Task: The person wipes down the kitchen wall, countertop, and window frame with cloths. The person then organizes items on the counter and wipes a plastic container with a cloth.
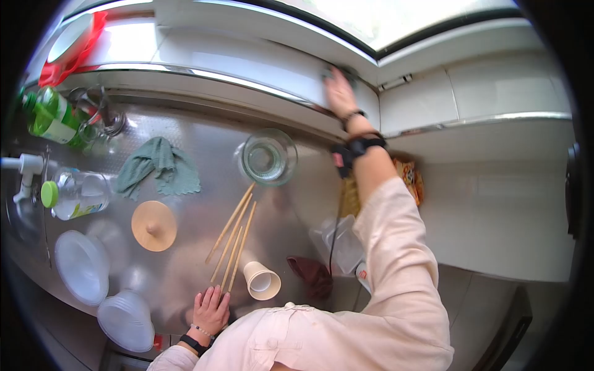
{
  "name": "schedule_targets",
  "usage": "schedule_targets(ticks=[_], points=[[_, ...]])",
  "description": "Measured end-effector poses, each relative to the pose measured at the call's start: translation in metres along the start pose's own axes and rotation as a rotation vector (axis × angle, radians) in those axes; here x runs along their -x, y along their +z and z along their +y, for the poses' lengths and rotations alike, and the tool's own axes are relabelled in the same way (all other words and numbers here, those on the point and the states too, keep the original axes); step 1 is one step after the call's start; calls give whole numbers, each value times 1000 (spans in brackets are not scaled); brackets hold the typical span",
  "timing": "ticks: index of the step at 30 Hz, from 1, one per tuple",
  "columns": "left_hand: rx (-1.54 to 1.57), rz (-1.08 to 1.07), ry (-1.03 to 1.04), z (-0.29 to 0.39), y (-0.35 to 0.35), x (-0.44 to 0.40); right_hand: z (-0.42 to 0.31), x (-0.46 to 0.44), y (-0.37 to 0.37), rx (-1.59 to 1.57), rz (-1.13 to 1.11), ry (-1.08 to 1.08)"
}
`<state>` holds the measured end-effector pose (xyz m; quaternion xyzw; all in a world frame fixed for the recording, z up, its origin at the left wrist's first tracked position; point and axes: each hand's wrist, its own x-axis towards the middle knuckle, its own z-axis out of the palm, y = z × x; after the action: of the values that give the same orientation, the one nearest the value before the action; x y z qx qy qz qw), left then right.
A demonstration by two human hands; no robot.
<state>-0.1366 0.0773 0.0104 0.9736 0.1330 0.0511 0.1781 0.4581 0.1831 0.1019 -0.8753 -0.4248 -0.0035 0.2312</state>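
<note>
My right hand [340, 93] reaches up to the tiled ledge below the window. Its fingers press on a dark, cloth-like thing [349, 75], which is blurred and partly hidden under them. Down by the counter's front edge, my left hand [210, 309] lies with its fingers stretched out flat. Just beyond those fingertips are several wooden chopsticks [232, 238], spread loosely on the metal counter [192, 260]. A paper cup [260, 281] lies tipped on its side to the right of them. Behind the chopsticks stands a clear glass bowl [268, 157].
On the left are a green cloth [159, 167], a round wooden lid [153, 226], a green-capped jar [77, 195], a green bottle [52, 117] and plastic bowls [81, 267]. A clear container [339, 244] and a dark red cloth [311, 276] lie near my right arm.
</note>
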Motion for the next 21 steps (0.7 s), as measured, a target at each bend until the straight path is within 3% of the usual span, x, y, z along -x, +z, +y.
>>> schedule_targets(ticks=[2,5,7,9,10,12,14,17,21], points=[[-22,-19,28,0,1,3,-59,1,18,206,-35,-33],[-49,-13,39,1,6,1,-79,22,9,162,-83,-168],[-64,-14,40,-1,7,3,-18,29,-8,114,-90,-102],[-17,1,9,0,8,3,47,54,-45,51,-69,214],[-31,17,18,-1,9,3,67,67,-44,230,12,226],[-28,24,17,0,7,-1,51,68,-42,414,85,227],[-35,14,26,-1,5,3,17,48,-23,353,28,448],[-38,7,31,-2,8,6,-66,10,23,307,-16,117],[-7,-12,27,-2,9,2,-165,-8,57,120,-137,-132]])
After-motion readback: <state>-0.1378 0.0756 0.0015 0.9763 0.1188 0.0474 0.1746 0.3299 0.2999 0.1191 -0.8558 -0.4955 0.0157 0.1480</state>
